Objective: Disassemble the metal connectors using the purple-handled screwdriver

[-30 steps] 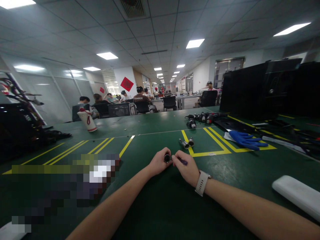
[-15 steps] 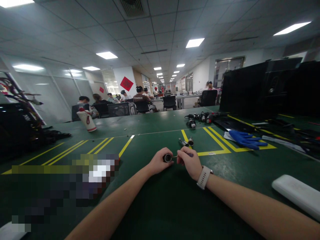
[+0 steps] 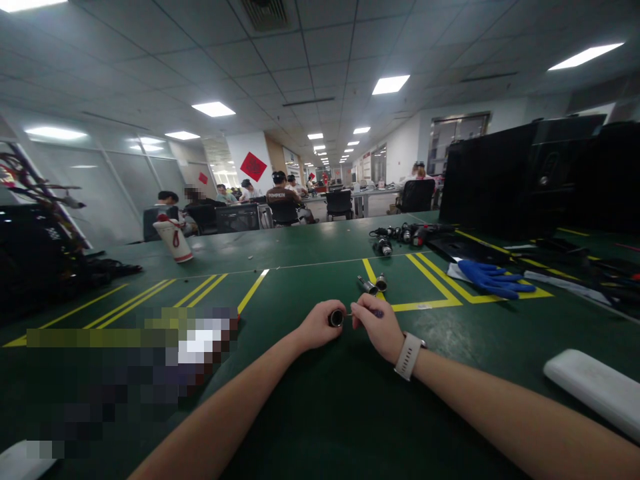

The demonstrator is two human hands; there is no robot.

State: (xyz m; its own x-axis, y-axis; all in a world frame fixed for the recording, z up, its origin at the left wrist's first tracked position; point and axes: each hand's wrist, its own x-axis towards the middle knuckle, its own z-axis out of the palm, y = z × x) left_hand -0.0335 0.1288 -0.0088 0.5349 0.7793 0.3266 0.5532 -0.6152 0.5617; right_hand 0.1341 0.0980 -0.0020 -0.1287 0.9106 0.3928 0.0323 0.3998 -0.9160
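Note:
My left hand (image 3: 315, 325) is closed around a short metal cylinder (image 3: 336, 319), whose dark round open end faces me. My right hand (image 3: 376, 327) pinches a small screwdriver (image 3: 379, 313); its dark handle shows behind the fingers and its thin shaft points left at the side of the cylinder. Whether the tip touches the cylinder is too small to tell. Just beyond the right hand, two loose metal cylindrical parts lie side by side, one silver fitting (image 3: 367, 285) on its side and another fitting (image 3: 381, 282) with its round opening showing.
The green table (image 3: 300, 400) carries yellow tape lines. Dark cable connectors (image 3: 384, 245) and a blue-and-white glove (image 3: 493, 279) lie farther right, near black computer cases (image 3: 500, 180). A white rounded object (image 3: 595, 390) is at right, a white cup (image 3: 173, 240) back left. People sit beyond.
Both hands stay almost in place. The cylinder's open end has turned slightly more toward me, and the right hand with the screwdriver has shifted a little left.

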